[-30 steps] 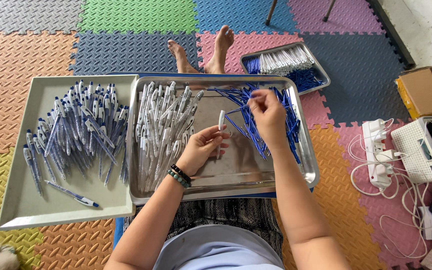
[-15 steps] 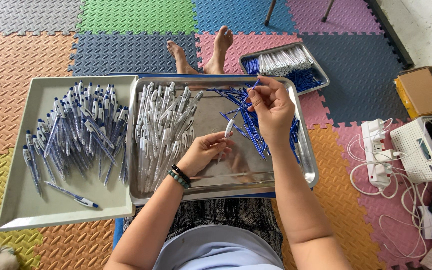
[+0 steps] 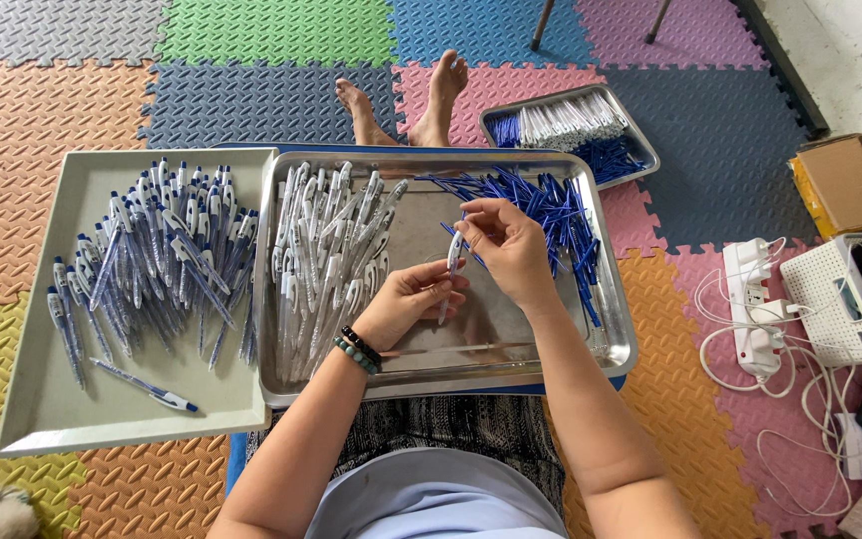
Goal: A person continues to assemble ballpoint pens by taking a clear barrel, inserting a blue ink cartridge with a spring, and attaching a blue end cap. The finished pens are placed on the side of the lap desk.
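My left hand (image 3: 406, 304) holds a white pen barrel (image 3: 448, 281) upright over the steel tray (image 3: 511, 364) on my lap. My right hand (image 3: 506, 245) pinches a blue refill (image 3: 454, 233) at the barrel's top end. On the tray's left side lies a heap of white pen barrels (image 3: 331, 255). A pile of blue refills (image 3: 551, 210) lies at its right, just behind my right hand. A beaded bracelet sits on my left wrist.
A grey tray (image 3: 52, 409) at my left holds several finished blue-and-white pens (image 3: 152, 260). A smaller steel tray (image 3: 641, 150) with white and blue parts lies beyond my bare feet (image 3: 406, 95). A power strip (image 3: 750, 299), cables, a white basket and a cardboard box (image 3: 845, 185) sit at the right.
My right hand has taken a blue refill from the pile and brought it to the top of the barrel. The left hand has tilted the barrel more upright.
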